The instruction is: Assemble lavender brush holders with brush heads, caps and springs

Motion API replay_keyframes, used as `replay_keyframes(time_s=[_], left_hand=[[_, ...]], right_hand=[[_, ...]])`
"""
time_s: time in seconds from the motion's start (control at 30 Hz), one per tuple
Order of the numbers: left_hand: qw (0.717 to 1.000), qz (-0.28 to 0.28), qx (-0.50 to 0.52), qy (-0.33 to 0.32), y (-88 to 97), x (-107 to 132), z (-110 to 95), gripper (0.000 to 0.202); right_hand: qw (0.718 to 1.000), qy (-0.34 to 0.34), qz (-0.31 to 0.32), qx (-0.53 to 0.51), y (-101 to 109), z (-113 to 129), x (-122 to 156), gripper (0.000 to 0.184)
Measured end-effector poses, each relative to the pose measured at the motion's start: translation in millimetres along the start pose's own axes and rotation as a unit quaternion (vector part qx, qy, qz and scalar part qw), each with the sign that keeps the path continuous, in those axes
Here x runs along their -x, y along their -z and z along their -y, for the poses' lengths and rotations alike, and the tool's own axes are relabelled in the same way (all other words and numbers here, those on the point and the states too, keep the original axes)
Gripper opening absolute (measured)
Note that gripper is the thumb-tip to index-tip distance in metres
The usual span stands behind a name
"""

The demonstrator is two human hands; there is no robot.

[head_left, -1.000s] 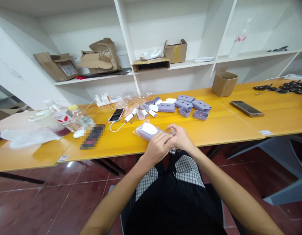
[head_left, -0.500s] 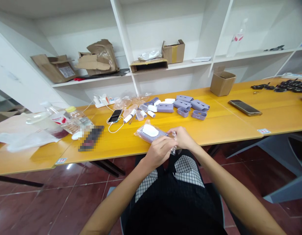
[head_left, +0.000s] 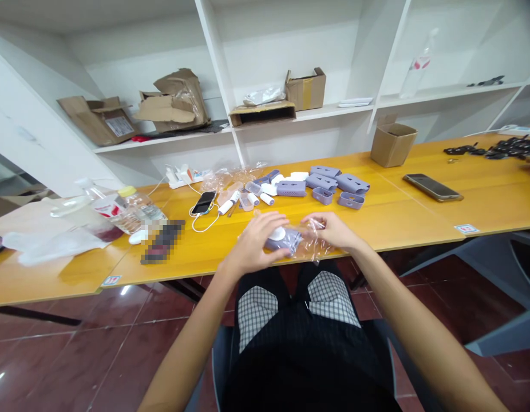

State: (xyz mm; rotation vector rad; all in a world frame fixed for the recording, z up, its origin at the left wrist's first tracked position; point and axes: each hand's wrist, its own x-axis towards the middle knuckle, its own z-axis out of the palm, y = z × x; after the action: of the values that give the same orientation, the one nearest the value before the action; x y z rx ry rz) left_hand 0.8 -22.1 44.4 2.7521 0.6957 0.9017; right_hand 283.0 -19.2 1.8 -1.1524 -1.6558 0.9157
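Note:
A light-purple plastic case with a white oval part on top lies at the table's front edge, at least partly inside a clear plastic bag. My left hand is wrapped over the left side of the case, thumb along the near edge and fingers across the far side, covering much of it. To the right, my right hand pinches the loose end of the bag. Beyond my hands sit several purple cases, open purple frames and small white cylinders.
A phone on a white cable lies left of the parts, near crumpled clear plastic. Bottles stand farther left. At right are another phone, a cardboard box and a black pile. Shelves rise behind.
My left hand has moved left and spread over the case. My right hand has shifted right, drawing the bag's end out. The case has come nearer and to the right.

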Motion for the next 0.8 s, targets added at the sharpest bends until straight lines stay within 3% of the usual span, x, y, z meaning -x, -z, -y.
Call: replay_keyframes(time_s=[0.07, 0.17, 0.3, 0.4, 0.5, 0.63, 0.73, 0.8], left_hand=[[0.995, 0.037, -0.033, 0.085, 7.3, 5.0, 16.5, 0.062], [0.981, 0.097, -0.066, 0.155, 9.9, 9.8, 29.7, 0.06], [0.967, 0.105, -0.134, 0.188, 11.0, 6.9, 18.3, 0.055], [0.95, 0.11, -0.196, 0.219, 14.5, 3.0, 0.2, 0.053], [0.943, 0.112, -0.198, 0.244, 17.3, 0.9, -10.6, 0.05], [0.959, 0.091, -0.087, 0.255, 12.8, -0.1, -3.8, 0.042], [0.965, 0.03, -0.039, 0.258, 2.9, 0.8, 9.8, 0.043], [0.963, 0.034, 0.026, 0.266, -4.4, 1.9, 17.5, 0.043]], right_hand=[[0.997, -0.042, -0.058, -0.042, 9.5, -8.3, -2.3, 0.039], [0.978, -0.091, -0.161, -0.095, 22.7, -23.0, -5.2, 0.048], [0.945, -0.097, -0.287, -0.121, 40.1, -41.3, -8.5, 0.041], [0.931, -0.099, -0.338, -0.097, 50.0, -47.5, -9.1, 0.034], [0.951, -0.112, -0.285, -0.036, 50.9, -41.2, -6.4, 0.034], [0.982, -0.157, -0.084, 0.06, 33.8, -16.0, 0.6, 0.047], [0.986, -0.16, -0.021, 0.049, 13.1, 2.4, 4.5, 0.065], [0.986, -0.165, -0.01, 0.006, 0.1, 9.3, 5.2, 0.081]])
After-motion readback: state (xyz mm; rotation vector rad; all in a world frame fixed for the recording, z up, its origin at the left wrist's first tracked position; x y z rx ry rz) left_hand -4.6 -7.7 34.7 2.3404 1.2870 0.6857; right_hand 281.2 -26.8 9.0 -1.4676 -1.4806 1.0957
